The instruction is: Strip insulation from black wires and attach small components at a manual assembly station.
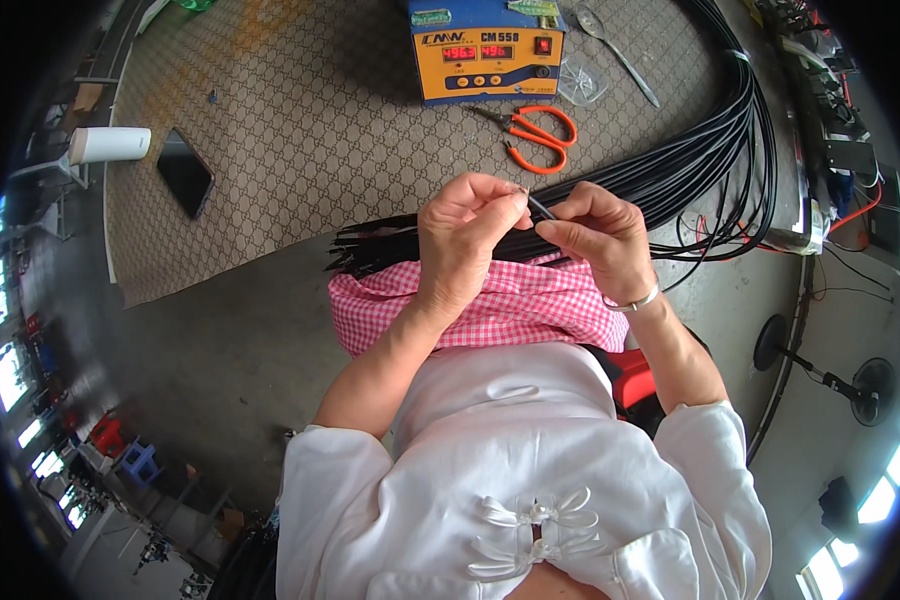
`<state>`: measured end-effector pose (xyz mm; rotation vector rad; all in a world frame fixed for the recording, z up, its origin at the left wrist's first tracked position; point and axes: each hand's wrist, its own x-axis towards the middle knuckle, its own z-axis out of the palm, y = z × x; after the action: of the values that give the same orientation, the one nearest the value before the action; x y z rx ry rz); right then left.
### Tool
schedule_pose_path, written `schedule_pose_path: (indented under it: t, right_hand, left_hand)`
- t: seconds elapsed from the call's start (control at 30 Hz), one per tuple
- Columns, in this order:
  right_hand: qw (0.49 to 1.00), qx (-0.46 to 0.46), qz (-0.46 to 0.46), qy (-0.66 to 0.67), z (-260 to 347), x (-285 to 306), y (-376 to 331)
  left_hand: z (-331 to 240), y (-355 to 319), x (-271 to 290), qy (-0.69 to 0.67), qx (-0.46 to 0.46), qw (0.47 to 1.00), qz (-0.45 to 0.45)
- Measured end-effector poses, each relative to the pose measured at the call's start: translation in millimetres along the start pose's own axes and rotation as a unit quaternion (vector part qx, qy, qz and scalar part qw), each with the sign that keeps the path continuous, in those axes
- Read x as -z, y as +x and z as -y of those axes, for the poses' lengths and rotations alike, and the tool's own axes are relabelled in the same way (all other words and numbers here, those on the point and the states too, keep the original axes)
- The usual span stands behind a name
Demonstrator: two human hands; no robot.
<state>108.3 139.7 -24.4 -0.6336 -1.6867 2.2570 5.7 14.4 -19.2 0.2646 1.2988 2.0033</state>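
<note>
Left hand [465, 225] and right hand [595, 235] raised close together above a pink checked cloth [490, 310] on the lap, both pinched shut on the end of one thin black cable [542, 208] — fingertips nearly touching, cable end running between them. Thumb and forefinger of each closed on it; a pale tip just showing at the left fingers. Bracelet on the right wrist.

Held cable belonging to a thick bundle of black cables [670, 170], cut ends fanned out just left of the hands over the cloth edge, rest looping away right and up in a big arc across the bench [220, 330].

Patterned mat [300, 110] covering the far part of the bench. On it — orange-and-blue box with red number displays [485, 50] at top centre, orange-handled scissors [535, 135] just below it, well apart from the hands. Clear small dish [582, 82] and metal spoon [615, 45] right of the box. Dark phone [185, 172] and white cylinder [110, 145] lying far left.
</note>
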Motion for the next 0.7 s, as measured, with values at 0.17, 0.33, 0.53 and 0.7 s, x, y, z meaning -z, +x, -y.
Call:
schedule_pose_path:
  t: [0.17,0.33,0.53,0.7]
  right_hand:
    - [0.986,-0.111,-0.016,0.123,3,-3,-1]
    - [0.986,-0.120,-0.025,0.115,-1,-3,0]
    - [0.989,-0.103,-0.021,0.105,1,-3,2]
    - [0.990,-0.103,-0.018,0.099,3,-3,3]
  left_hand:
    - [12,-2,-12,-0.129,0.025,0.991,-0.032]
    - [15,-3,-10,-0.153,0.060,0.986,-0.040]
    - [10,-2,-9,-0.198,0.081,0.977,-0.016]
    - [15,2,0,-0.237,0.126,0.963,0.023]
